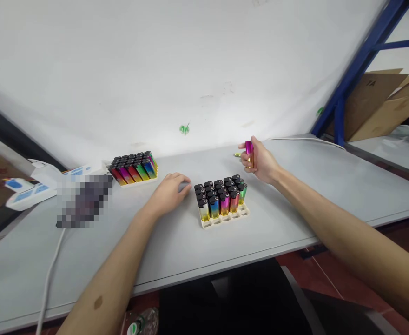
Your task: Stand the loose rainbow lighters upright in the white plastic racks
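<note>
A cream tray (227, 220) stands mid-table with several upright black-topped metallic lighters (224, 203); its front row of slots holds none. My right hand (256, 160), behind and right of this tray, is closed around a pink-and-gold lighter (249, 151). Partly hidden behind those fingers is a small yellow-green object (237, 155). My left hand (171, 191) rests on the table just left of the tray, holding nothing, with a gap between its curved fingers and thumb. Farther left, near the wall, a second tray (140, 183) is packed with similar lighters (134, 168).
Power strips (33, 193) with a plug and a pixelated dark object (85, 201) lie at the left of the grey table (176, 251). A white cable (51, 274) runs to the front edge. Cardboard boxes (375, 104) stand beyond the blue frame (351, 77) at right.
</note>
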Motion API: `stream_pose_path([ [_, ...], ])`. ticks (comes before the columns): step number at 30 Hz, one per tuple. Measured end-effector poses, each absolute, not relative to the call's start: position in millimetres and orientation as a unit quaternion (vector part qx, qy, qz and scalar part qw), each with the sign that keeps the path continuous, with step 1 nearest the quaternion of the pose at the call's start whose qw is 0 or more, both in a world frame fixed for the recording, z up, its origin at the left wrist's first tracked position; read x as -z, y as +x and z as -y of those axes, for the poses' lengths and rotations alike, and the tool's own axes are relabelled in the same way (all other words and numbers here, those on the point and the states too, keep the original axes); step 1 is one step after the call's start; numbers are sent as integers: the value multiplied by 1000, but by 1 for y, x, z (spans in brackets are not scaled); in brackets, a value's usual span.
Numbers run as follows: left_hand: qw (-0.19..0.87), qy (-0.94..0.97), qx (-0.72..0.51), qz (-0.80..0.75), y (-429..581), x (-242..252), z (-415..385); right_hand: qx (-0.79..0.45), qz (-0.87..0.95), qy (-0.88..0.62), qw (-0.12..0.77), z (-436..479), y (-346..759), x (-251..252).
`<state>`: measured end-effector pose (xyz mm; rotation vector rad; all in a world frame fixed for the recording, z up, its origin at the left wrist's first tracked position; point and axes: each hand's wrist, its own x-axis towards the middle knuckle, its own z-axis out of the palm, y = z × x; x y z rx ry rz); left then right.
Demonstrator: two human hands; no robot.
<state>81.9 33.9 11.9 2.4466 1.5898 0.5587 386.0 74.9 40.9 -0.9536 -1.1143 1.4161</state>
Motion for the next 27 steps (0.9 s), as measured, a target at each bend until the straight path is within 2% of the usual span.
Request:
stream_pose_path([
  [4,83,820,-182,-536,82,-12,-34,-600,461,-431,491,-75,384,-34],
  [27,82,819,-177,-540,81,-14,-33,-588,434,-464,500,-72,369,-25],
])
